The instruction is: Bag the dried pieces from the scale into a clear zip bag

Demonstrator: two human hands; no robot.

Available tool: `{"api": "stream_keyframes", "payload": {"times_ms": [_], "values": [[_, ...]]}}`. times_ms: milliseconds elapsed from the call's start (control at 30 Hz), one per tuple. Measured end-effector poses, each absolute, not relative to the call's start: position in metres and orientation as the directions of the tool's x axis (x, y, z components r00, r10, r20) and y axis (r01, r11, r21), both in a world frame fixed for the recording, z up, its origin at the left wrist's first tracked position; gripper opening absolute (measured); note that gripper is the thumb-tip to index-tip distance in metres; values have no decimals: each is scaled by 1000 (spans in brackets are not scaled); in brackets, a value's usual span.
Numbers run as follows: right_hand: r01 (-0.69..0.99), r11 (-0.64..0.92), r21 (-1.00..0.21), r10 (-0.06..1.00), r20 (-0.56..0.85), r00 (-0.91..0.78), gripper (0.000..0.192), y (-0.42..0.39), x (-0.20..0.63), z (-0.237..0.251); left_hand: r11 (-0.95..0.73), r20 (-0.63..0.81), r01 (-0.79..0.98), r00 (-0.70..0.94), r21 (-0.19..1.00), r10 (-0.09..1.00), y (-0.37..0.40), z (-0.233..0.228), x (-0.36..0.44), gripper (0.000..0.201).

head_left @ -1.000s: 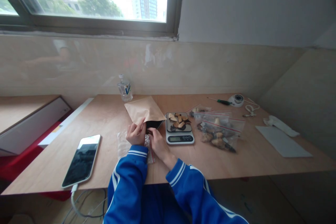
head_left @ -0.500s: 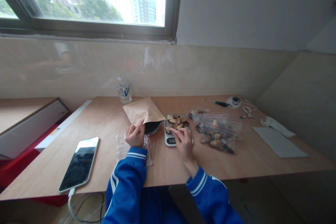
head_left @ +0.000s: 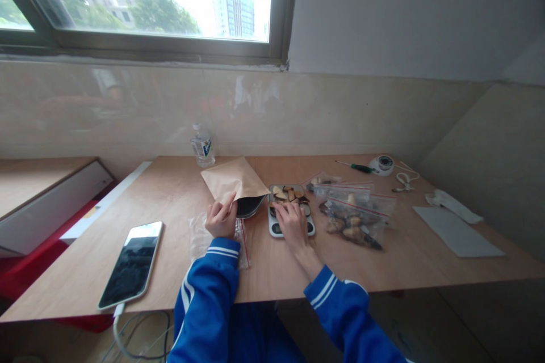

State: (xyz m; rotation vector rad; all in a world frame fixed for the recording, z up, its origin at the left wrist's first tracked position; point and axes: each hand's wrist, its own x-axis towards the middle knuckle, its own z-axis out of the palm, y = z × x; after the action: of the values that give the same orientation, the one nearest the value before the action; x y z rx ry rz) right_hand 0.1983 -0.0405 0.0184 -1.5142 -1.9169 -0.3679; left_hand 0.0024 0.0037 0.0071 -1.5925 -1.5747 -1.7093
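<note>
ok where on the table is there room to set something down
Bare table shows between the phone and bottle, and between the filled clear bags and near edge. It's crowded around the scale, brown pouch and right hand.

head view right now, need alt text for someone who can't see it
A person's left hand grips the open edge of a brown bag, while the right hand is at the brown pieces on a white scale. Clear bags lie to the right, a phone to the left; a bottle stands behind.
</note>
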Motion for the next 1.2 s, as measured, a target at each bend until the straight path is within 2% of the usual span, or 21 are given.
{"api": "stream_keyframes", "payload": {"times_ms": [133,333,433,567,633,800,867,1067,1200], "values": [[905,341,-256,757,645,-102,27,-43,199,17,-327,831,802,-340,500,440,4,6,2,19],[897,359,-256,748,654,-113,26,-45,199,21,-354,855,809,-317,469,410,4,6,2,20],[845,398,-358,734,676,-60,28,-48,203,23,-364,866,814,-304,453,397,4,6,2,21],[770,419,-481,673,734,92,30,-57,213,22,-356,856,809,-315,468,409,4,7,2,19],[771,411,-486,667,737,109,30,-61,217,21,-343,845,806,-325,482,424,4,7,3,19],[829,404,-387,754,654,-62,36,-55,217,19,-348,842,801,-324,487,432,4,7,3,19],[817,409,-408,776,627,-76,40,-53,215,19,-348,842,801,-325,487,430,4,8,3,20],[654,386,-651,853,521,15,37,-92,202,21,-369,851,796,-317,479,419,4,8,3,21],[348,279,-895,941,327,85,21,-88,170,33,-358,841,793,-330,493,428,4,9,4,20]]}}
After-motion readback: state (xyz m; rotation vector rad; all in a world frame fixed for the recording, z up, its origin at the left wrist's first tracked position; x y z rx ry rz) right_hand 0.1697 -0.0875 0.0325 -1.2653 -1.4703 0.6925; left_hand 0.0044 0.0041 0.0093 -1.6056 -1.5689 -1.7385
